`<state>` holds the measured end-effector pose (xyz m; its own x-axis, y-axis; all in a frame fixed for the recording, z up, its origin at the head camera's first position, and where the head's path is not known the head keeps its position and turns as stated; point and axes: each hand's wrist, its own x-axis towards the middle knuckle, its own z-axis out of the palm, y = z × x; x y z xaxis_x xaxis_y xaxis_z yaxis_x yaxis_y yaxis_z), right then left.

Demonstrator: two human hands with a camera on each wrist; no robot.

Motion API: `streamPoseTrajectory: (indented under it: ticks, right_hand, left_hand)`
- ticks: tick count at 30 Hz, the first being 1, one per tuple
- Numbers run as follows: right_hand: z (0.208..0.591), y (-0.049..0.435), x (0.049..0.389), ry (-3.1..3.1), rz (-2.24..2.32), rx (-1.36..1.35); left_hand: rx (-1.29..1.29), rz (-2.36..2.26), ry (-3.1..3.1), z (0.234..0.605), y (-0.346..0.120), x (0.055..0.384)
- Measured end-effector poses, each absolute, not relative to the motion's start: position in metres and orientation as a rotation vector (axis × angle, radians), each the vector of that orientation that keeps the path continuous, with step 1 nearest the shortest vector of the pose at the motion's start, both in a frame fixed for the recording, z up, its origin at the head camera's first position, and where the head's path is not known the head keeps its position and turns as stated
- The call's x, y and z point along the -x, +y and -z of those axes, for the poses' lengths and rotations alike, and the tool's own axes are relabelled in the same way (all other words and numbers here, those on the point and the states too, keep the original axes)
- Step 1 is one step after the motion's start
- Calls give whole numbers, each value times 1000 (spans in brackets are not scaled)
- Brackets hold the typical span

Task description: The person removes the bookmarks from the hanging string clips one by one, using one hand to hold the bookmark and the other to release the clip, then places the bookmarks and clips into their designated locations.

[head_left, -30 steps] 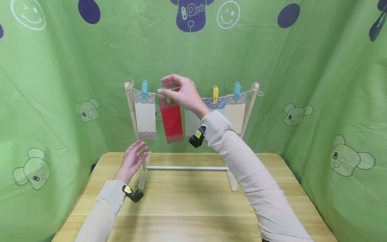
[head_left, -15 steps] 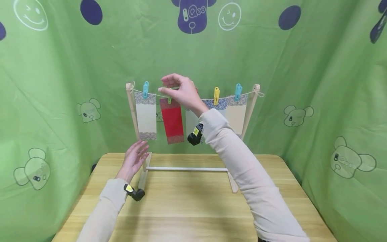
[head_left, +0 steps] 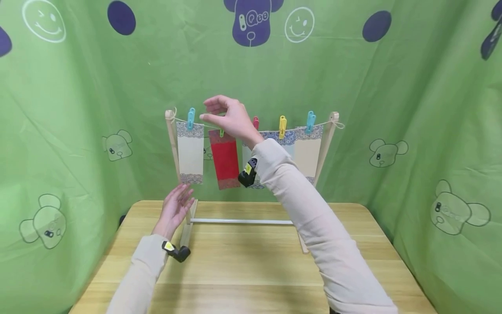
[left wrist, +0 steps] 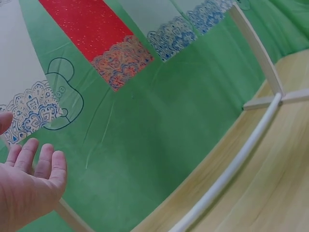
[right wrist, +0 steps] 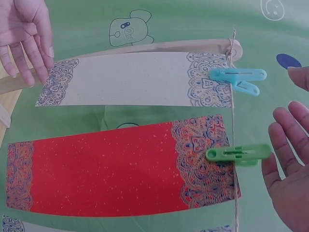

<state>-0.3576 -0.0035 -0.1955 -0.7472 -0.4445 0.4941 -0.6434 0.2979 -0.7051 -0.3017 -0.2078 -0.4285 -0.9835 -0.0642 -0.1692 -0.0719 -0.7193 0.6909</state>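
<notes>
A red card (right wrist: 104,169) with patterned lace-like ends hangs from a string, clipped by a green clothespin (right wrist: 239,153). My right hand (head_left: 233,117) is raised beside that clothespin, fingers loosely bent and thumb apart, holding nothing; whether a finger touches the clip I cannot tell. To the left hangs a white card (right wrist: 130,79) under a blue clothespin (right wrist: 236,77). Just below this card's lower end is my left hand (head_left: 176,209), palm up with relaxed fingers and nothing in it. In the left wrist view, its fingertips (left wrist: 30,147) lie close to the card's patterned border.
The string (head_left: 292,130) runs between two wooden posts (head_left: 324,148) joined low down by a white rod (head_left: 241,221). Further right hang more cards with a red clothespin (head_left: 256,122), a yellow clothespin (head_left: 283,127) and another blue clothespin (head_left: 310,122). A wooden table (head_left: 243,266) and green curtain surround them.
My right hand has drifted slightly left along the string, uncovering the red clothespin behind the wrist. The head view has shifted a little. My left hand stays by the white card.
</notes>
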Motion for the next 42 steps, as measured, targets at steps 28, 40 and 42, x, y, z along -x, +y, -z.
streamPoseTrajectory:
  ticks: [28, 40, 42]
  right_hand:
    - [192, -31, 366, -2452, -1351, -961]
    - [189, -39, 366, -2541, -1271, -961]
    - [190, -38, 366, -2556, -1260, -941]
  left_hand:
    - [256, -2922, 1187, 430, -208, 297]
    - [241, -2851, 1294, 429, -211, 295]
    - [246, -2838, 1296, 430, -211, 295]
